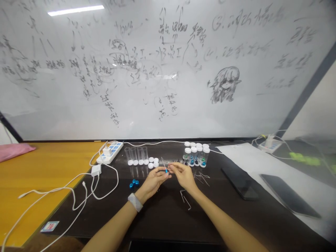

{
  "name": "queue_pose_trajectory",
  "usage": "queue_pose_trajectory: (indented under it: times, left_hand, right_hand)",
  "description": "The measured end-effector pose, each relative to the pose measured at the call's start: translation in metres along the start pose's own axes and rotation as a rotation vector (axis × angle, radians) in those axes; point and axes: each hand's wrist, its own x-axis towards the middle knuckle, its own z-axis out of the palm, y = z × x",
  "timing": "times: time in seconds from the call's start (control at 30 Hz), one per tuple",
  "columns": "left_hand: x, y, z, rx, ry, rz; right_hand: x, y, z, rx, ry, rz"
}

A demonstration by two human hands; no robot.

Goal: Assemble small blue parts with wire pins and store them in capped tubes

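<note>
My left hand (155, 180) is closed, pinching a small shiny blue part (166, 171) between thumb and fingers. From this part a thin metal rod (163, 162) slants upward. My right hand (183, 175) meets it from the other side, its thumb and fingertips pinched together close to the blue part; what they hold is too small to make out. Several more blue metal parts (134, 183) lie on the dark table left of my left hand. Below my right hand are thin bent L-shaped metal keys (186, 200), with more thin metal pieces (202, 177) to its right.
Upturned clear tubes (137, 154) stand behind, beside loose white caps (153, 162). Capped tubes holding small parts (196, 157) stand further right. A power strip (111, 153) and white cables (75, 189) lie left. Two dark flat devices (240, 183) lie right; a whiteboard (168, 115) rises behind.
</note>
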Motion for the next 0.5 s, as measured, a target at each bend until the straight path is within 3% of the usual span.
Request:
queue_pose_trajectory:
  times: [0.27,0.5]
  left_hand:
    - [0.002,-0.001,0.001,0.181,0.129,0.133]
    - [0.006,-0.008,-0.006,0.439,0.205,0.219]
  right_hand:
    - [-0.002,-0.012,-0.005,-0.431,-0.023,-0.168]
    - [0.003,-0.017,-0.015,-0.696,-0.220,-0.173]
